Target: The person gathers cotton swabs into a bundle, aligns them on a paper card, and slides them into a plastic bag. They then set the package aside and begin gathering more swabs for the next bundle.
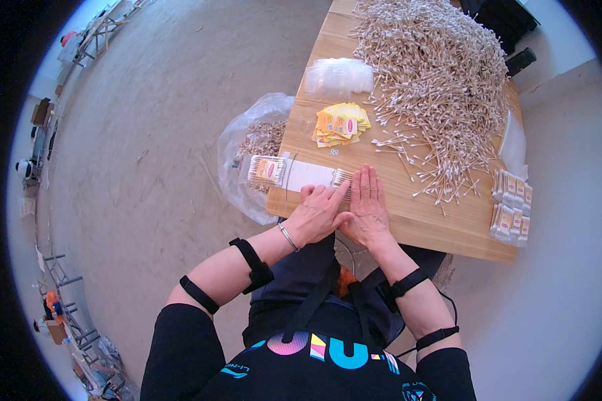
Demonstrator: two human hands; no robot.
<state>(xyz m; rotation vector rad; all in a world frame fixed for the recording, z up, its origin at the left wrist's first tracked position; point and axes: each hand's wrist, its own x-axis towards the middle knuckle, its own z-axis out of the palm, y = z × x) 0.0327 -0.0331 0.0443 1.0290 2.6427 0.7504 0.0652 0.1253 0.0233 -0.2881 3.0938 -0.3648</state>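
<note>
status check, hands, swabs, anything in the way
Left hand fingertips at small swab row. Right hand flat, fingers extended, beside it. White strip left of row. Nothing visibly blocking; loose swabs farther up table.

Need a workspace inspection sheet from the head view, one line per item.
Surface: wooden table.
Job's things: small row of cotton swabs at the fingertips of the left hand; white strip; yellow cards; bagged swab packs at right.
Clutter: large loose swab heap, spilling toward the hands.
Hands: left index at the small row; right hand flat beside it.
Cables: thin black cable by the right forearm.
Surroundings: grey floor; clear bag holding swabs, left of the table; white wall at right.
</note>
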